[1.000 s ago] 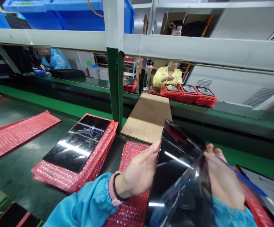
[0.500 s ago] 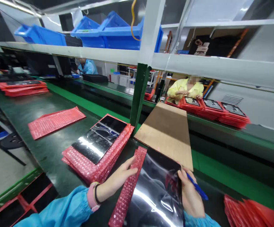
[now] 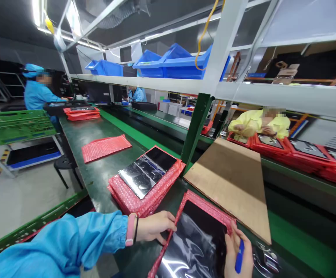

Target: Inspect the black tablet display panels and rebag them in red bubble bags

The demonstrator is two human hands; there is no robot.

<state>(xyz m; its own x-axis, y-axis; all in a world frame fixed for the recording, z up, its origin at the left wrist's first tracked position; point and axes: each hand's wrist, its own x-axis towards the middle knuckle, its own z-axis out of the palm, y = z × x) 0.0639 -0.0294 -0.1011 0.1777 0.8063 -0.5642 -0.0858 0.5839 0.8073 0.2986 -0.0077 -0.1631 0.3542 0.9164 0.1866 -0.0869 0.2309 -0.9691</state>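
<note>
A glossy black panel (image 3: pixel 196 239) under clear film lies on a red bubble-wrap bag (image 3: pixel 205 202), whose border shows along the top and left. My left hand (image 3: pixel 156 227) pinches the bag's left edge, fingers curled. My right hand (image 3: pixel 239 251) closes on the right edge near the top corner. Tucked in that same hand is a blue pen-like tool (image 3: pixel 239 256). Left of the panel, another black panel (image 3: pixel 149 172) rests on stacked red bubble-wrap bags (image 3: pixel 127 195). The near end of the held panel is cut off by the frame.
A brown board (image 3: pixel 228 181) lies beyond my right hand, by a green post (image 3: pixel 195 131). A flat red bag (image 3: pixel 106 148) is farther left on the dark green table (image 3: pixel 98 177). A shiny metallic object (image 3: pixel 266 260) sits at right. Co-workers in blue (image 3: pixel 40 92) and yellow (image 3: pixel 260 123) are farther off.
The view has swung left. Red bag border now surrounds the panel's top, where before only a strip showed along its left. My left hand has closed from flat fingers onto the bag's edge.
</note>
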